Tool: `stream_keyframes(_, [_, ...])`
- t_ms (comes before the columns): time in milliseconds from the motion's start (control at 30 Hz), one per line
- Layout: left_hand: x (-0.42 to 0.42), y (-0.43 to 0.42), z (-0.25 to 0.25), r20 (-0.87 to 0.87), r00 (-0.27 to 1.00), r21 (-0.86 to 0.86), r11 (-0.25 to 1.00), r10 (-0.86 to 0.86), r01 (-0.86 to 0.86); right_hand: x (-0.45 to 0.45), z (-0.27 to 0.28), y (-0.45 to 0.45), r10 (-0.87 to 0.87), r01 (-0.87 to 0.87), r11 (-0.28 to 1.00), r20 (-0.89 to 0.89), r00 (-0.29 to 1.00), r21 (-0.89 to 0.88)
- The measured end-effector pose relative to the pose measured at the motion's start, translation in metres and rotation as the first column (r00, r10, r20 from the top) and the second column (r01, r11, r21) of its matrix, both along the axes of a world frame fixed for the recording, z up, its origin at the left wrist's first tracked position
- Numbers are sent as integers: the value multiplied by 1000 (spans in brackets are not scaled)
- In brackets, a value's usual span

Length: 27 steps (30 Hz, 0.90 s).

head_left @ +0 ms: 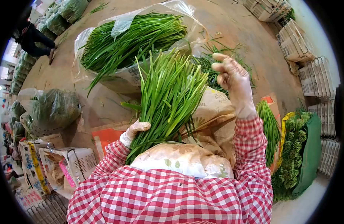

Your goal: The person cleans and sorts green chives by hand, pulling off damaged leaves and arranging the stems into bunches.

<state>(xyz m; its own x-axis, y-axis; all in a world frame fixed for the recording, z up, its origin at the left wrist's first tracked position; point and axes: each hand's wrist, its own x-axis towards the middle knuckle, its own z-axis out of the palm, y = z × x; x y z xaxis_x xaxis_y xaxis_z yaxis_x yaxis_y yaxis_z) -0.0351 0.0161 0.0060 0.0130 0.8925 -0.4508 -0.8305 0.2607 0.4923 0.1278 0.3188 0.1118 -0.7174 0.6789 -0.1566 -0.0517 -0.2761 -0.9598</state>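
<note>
My left hand (136,130), in a thin pale glove, is closed around a thick bunch of long green garlic chives (172,93) that rests against my lap. Its thumb lies over the leaves while the other fingers are hidden beneath them. To the right of the bunch, my right hand (233,74) is raised, gloved as well, with its fingers partly bent and apart and nothing visible in them. Under the bunch, a stained patterned apron (213,108) covers my lap. Beyond it lies a large pile of chives (134,41) in an open clear plastic bag (80,63).
Loose chive scraps (209,63) lie on the floor (231,18). At right are more chives (268,128) and tied bundles (295,149) beside a green sheet (310,156). White crates (314,78) line the right wall. Filled bags (56,108) stand left; a person (33,39) walks behind.
</note>
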Motion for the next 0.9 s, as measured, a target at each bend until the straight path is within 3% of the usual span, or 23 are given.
stream_keyframes(100, [6,3,13,-41,999,-63,997,36,-38,-10,17,-43,123,-171,963,226,966,209])
stream_keyframes(200, [14,7,25,-168,982,-53,993,91,-101,-24,5,-65,190,-283,923,332,924,259])
stream_keyframes(267, [24,12,34,-218,967,-41,989,129,-141,-31,-2,-78,200,-427,844,548,812,324])
stream_keyframes(333, [30,15,41,-266,947,-12,981,181,-191,-36,-9,-95,148,-414,767,493,858,490])
stream_keyframes(400, [32,17,43,-269,940,-20,975,209,-222,-44,-6,-101,174,-410,778,465,868,475])
stream_keyframes(467, [32,14,35,-254,935,-20,965,247,-260,-53,9,-104,244,-589,767,731,637,257])
stream_keyframes(500, [30,13,36,-255,937,-18,967,240,-253,-52,-2,-104,238,-583,770,731,639,259])
stream_keyframes(567, [29,13,39,-185,956,-55,969,227,-241,-48,-35,-101,105,-394,753,496,862,526])
stream_keyframes(767, [16,-5,-6,-262,943,-54,972,206,-227,-28,8,-43,109,-504,594,557,823,628])
stream_keyframes(833, [23,4,13,-247,946,-86,968,208,-235,-27,12,-21,107,-475,448,482,869,757])
stream_keyframes(900, [25,2,2,-236,948,-57,971,214,-234,-34,3,9,86,-424,156,415,906,892])
